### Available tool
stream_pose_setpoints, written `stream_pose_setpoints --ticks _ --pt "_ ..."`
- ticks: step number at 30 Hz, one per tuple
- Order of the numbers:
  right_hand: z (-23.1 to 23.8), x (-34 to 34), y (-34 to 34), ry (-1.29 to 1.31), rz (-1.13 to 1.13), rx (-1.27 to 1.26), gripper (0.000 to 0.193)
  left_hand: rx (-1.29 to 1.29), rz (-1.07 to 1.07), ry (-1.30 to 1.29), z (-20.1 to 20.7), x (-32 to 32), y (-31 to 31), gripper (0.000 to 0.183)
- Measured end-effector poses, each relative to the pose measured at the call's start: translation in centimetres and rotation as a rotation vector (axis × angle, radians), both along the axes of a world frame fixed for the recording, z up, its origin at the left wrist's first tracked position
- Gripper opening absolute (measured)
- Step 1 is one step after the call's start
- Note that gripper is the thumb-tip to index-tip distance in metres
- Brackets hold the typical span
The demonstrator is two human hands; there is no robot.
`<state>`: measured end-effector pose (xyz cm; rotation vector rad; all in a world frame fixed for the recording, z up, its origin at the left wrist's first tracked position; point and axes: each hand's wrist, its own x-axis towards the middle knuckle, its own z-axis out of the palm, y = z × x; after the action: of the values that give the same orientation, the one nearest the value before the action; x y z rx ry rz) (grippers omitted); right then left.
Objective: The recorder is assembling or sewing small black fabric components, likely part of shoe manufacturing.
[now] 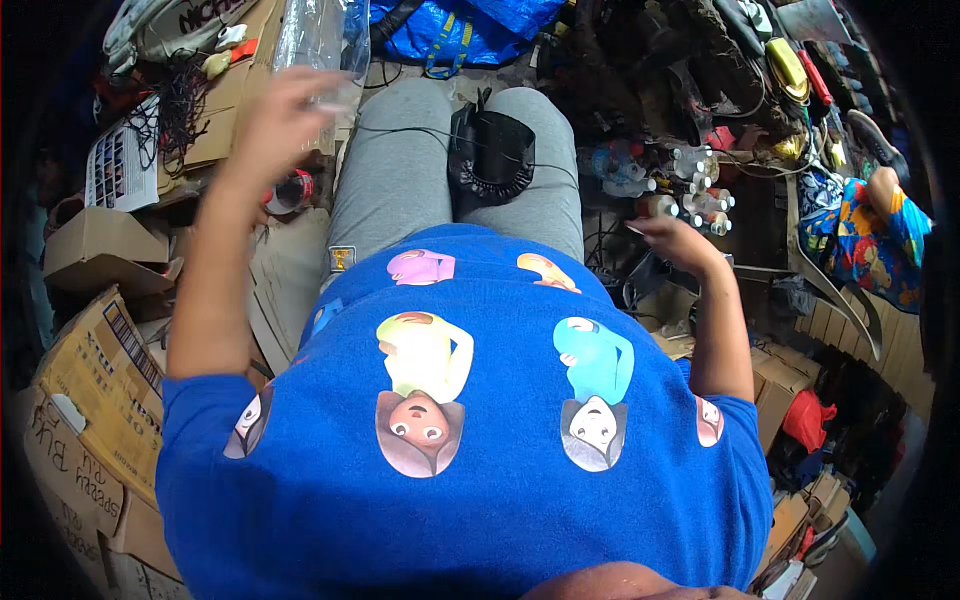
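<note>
On my lap, between my thighs, rests a black piece (pixel 505 150) that looks like a shoe upper, with a gathered, puckered edge toward me. A thin dark cord (pixel 405 131) stretches across my legs and the black piece. My left hand (pixel 285 115) is raised beyond my left thigh, near the cord's left end; motion smears its fingers, so their grip is unclear. To the right of my lap, my right hand (pixel 675 242) has its fingers drawn together, pointing left. Whatever may be between its fingertips is too small to make out.
Cardboard boxes (pixel 105 385) are piled at the left. Clear plastic (pixel 315 40) lies beyond my left hand, with a blue bag (pixel 465 30) farther off. Several bottles (pixel 700 190) stand right of my legs. A curved metal strip (pixel 840 300) and another person's arm (pixel 883 190) are farther right.
</note>
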<state>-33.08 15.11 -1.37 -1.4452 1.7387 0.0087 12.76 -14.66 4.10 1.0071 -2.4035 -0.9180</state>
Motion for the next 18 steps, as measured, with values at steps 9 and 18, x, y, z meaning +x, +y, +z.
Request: stream_pose_setpoints --ticks 9,18 --pt "3.5 11.6 -12.7 -0.29 -0.131 -0.45 0.017 0.159 -0.557 -0.099 -3.3 -15.2 4.8 0.03" --pt "1.6 11.9 -12.2 -0.375 -0.07 -0.471 0.019 0.668 -0.558 -0.068 -4.8 -15.6 4.2 0.024"
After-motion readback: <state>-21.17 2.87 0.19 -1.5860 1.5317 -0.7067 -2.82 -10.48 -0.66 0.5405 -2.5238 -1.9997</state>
